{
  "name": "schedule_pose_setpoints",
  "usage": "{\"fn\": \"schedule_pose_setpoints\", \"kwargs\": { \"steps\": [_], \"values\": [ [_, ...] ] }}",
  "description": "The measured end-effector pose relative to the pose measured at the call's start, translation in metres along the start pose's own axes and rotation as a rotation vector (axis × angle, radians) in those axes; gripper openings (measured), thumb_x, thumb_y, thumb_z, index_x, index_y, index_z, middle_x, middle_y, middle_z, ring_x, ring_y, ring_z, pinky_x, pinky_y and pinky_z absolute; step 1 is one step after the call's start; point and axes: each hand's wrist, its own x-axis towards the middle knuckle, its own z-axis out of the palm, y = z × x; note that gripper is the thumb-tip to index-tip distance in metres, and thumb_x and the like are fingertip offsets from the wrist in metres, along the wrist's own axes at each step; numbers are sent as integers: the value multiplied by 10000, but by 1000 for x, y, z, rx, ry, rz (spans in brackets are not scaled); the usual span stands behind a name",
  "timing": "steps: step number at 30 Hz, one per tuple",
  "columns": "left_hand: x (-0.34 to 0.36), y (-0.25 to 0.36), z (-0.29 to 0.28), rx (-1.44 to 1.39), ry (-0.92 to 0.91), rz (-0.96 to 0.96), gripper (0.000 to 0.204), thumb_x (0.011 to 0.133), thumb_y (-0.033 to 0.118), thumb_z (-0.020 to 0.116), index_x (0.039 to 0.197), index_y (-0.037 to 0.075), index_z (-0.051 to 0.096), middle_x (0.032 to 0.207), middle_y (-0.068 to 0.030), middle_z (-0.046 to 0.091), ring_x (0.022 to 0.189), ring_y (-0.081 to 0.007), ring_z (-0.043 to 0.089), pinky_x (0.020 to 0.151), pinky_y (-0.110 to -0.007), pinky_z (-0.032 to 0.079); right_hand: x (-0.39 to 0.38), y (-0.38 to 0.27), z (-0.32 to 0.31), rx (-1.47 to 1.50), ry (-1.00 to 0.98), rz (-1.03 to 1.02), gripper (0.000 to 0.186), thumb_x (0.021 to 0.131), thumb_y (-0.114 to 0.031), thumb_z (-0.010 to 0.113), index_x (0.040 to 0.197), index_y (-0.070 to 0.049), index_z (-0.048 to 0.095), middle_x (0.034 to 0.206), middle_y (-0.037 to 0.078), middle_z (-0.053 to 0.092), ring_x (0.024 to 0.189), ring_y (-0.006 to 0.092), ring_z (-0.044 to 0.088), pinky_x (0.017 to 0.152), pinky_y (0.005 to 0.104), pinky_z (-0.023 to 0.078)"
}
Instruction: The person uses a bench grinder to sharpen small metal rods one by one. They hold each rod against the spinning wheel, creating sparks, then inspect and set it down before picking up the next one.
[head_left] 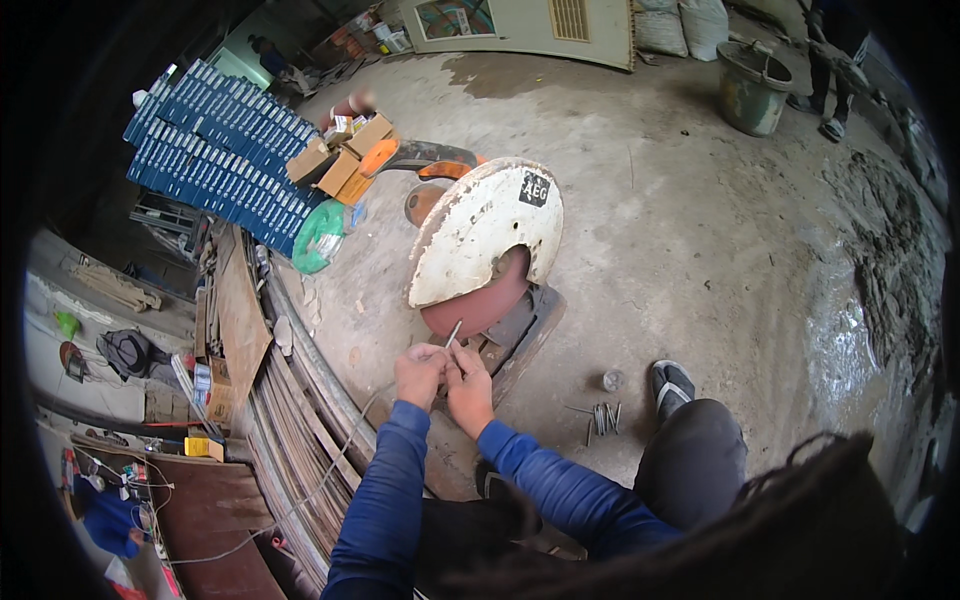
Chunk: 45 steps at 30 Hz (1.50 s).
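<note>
A thin metal rod (454,333) sticks up between my hands, its tip close to the reddish-brown disc of a chop saw (490,225). My left hand (422,372) pinches around the rod's lower part, fingers curled. Right beside it, my right hand (469,386) closes on the same rod, thumb and fingertips together. A worn white guard covers the upper part of the saw's disc (482,307). The saw's dark base (525,335) lies under and beside the disc, partly hidden by my hands. Whether the rod touches the disc, I cannot tell.
Several short metal rods (603,420) lie on the floor by a small round can (612,380), near my sandaled foot (672,384). Long pipes (300,430) run along the left. Blue boxes (215,150) are stacked behind; a bucket (755,90) and a person (838,60) are far right.
</note>
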Motion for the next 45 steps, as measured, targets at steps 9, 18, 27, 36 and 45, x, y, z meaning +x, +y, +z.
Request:
{"fn": "schedule_pose_setpoints", "kwargs": {
  "steps": [9,18,27,36,45],
  "values": [
    [5,-1,2,42,23,81,80,841,-11,632,888,-52,681,791,-83,686,658,-118,624,592,-248,516,5,2,2,-92,15,-49,404,898,-20,532,1294,48,573,1172,230,619,1076,370,592,971,401,456],
    [6,0,5,318,140,258,43,833,-1,654,812,-18,686,726,-70,690,623,-103,615,574,-281,497,9,4,4,-134,-22,-78,423,877,-9,532,1296,24,581,1183,238,614,1098,378,587,975,399,451],
    [6,1,7,405,199,277,74,825,21,669,828,-43,707,711,-89,694,633,-111,629,596,-277,518,11,6,6,-79,-44,-43,413,895,-15,528,1304,26,574,1206,241,611,1108,380,595,970,386,460],
    [6,1,4,448,224,320,73,831,35,685,825,-34,707,717,-92,700,629,-117,631,595,-289,512,11,13,7,51,-100,-19,393,928,-26,531,1316,32,562,1234,235,607,1161,345,583,996,352,441],
    [4,-1,5,437,255,338,63,822,39,660,808,-13,691,703,-122,685,618,-164,641,607,-327,505,13,25,7,95,-149,29,415,917,1,530,1331,37,546,1275,226,591,1189,329,568,1020,340,425]
  ]
}}
